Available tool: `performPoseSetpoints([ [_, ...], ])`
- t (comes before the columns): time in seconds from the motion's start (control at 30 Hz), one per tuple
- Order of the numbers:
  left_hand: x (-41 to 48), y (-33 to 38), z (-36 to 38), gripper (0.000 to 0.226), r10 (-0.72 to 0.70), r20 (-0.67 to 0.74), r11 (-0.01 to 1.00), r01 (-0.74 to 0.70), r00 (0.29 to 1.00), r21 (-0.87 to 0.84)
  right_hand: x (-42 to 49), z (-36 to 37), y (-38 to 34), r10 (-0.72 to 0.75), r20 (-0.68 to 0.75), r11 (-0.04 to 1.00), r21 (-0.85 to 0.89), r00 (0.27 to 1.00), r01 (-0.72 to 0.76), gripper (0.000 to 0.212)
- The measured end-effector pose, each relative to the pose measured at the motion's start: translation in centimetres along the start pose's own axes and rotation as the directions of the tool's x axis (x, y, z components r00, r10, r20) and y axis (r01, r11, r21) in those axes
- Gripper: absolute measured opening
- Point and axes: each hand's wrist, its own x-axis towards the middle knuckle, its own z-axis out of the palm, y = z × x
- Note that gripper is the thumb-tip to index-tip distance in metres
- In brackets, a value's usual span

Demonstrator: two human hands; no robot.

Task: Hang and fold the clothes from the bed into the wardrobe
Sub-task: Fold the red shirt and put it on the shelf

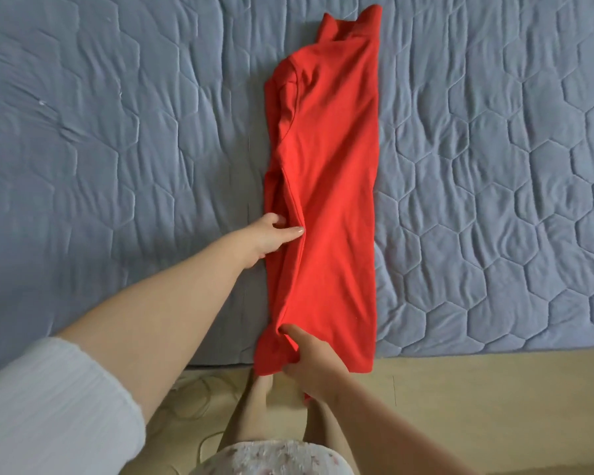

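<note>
A red garment (330,159) lies lengthwise on the blue-grey quilted bed (117,132), folded into a long narrow strip with its collar at the far end. My left hand (271,236) pinches the folded left edge of the garment about halfway along. My right hand (307,359) grips the near hem at the bed's front edge, thumb on top of the cloth and fingers under it. The hem hangs slightly over the edge of the bed.
The quilted bed cover spreads wide to both sides of the garment. Below the bed's front edge is a light wooden floor (494,406), with my bare feet (261,382) and a thin cable (192,399) lying on it.
</note>
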Motion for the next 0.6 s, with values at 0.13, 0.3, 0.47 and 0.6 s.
performPoseSetpoints([
  [0.13, -0.5, -1.4, 1.4, 0.009, 0.016, -0.182, 0.986, -0.046, 0.983, -0.16, 0.1, -0.1, 0.4, -0.043, 0.038, 0.962, -0.267, 0.998, 0.052, 0.061],
  [0.3, -0.5, -2.8, 3.7, 0.073, 0.029, -0.168, 0.984, -0.058, 0.985, -0.168, 0.6, 0.1, 1.0, -0.107, 0.071, 0.919, -0.373, 0.992, 0.126, 0.062],
  [0.47, 0.3, -4.4, 4.1, 0.035, -0.154, -0.393, 0.984, 0.106, 0.906, -0.142, 0.7, -0.2, 2.1, -0.035, 0.057, 0.997, -0.061, 0.998, 0.038, 0.051],
  [0.6, -0.6, -6.8, 4.1, 0.044, -0.15, -0.188, 0.981, 0.122, 0.971, -0.151, 1.3, -2.0, 5.2, 0.194, -0.348, 0.976, 0.165, 0.917, -0.144, 0.034],
])
